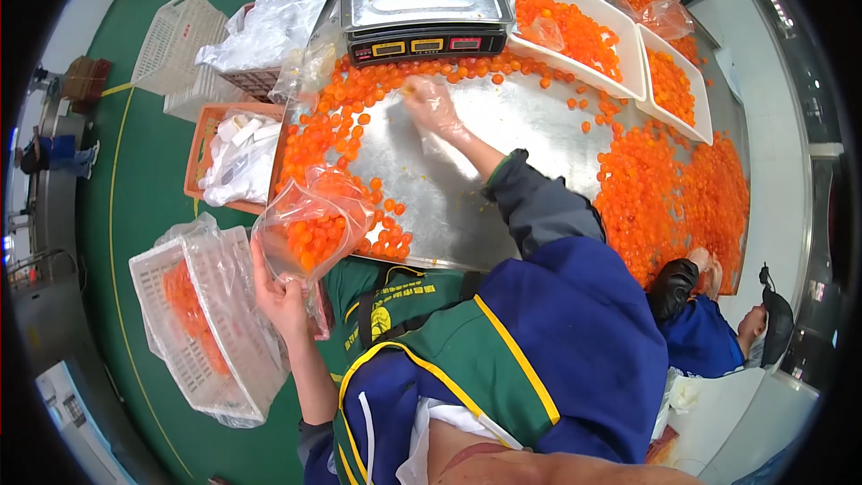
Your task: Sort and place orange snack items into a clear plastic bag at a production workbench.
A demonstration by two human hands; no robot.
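My bare left hand (283, 303) grips a clear plastic bag (269, 222) from below, at the table's near left corner. Orange egg yolks (315, 239) lie inside it, and its wide mouth gapes towards the table. Over the steel tabletop (465, 209), my right hand (431, 106) wears a thin clear plastic glove. Its fingertips are at the row of loose yolks (377, 87) in front of the digital scale (427, 10). The fingers are curled and partly hidden, so whether they hold a yolk cannot be seen. More yolks (323, 135) spread along the table's left edge.
Two white tubs (630, 60) of yolks stand at the back right, beside large heaps (640, 209). Left of the table are an orange crate (195, 162) with white packaging and a plastic-lined white crate (249, 323) holding bagged yolks. A co-worker's gloved hand (707, 269) is at the right.
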